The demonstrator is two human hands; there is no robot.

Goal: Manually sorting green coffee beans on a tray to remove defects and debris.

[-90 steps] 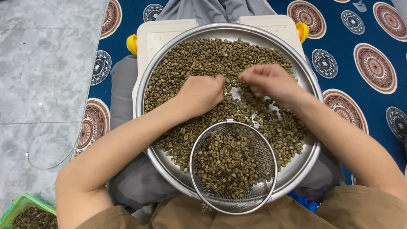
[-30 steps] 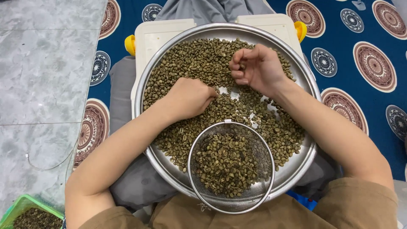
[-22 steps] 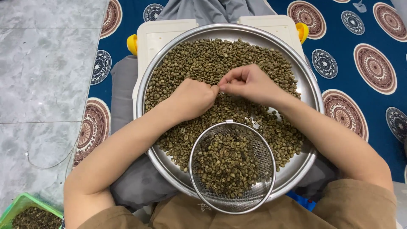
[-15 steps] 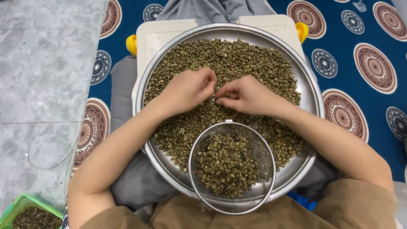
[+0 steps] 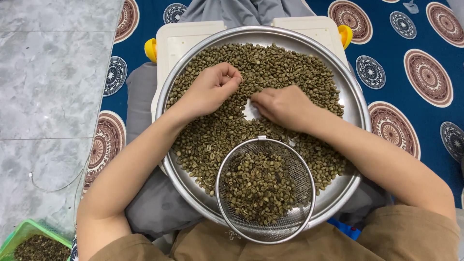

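Over round steel tray (image 5: pixel 355 104) of green coffee beans (image 5: pixel 285 65): left hand (image 5: pixel 210 89) loosely curled, fingertips pinched; right hand (image 5: pixel 282 104) palm-down, fingers bent onto beans. Contents of either grip indiscernible.

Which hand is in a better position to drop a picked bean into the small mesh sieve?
Probably the right hand. It lies flat on the beans just above the rim of the mesh sieve, while the left hand is curled farther up the round metal tray.

2 hands (image 5: pixel 212 89), 1 tray (image 5: pixel 355 104), 1 sieve (image 5: pixel 302 212)
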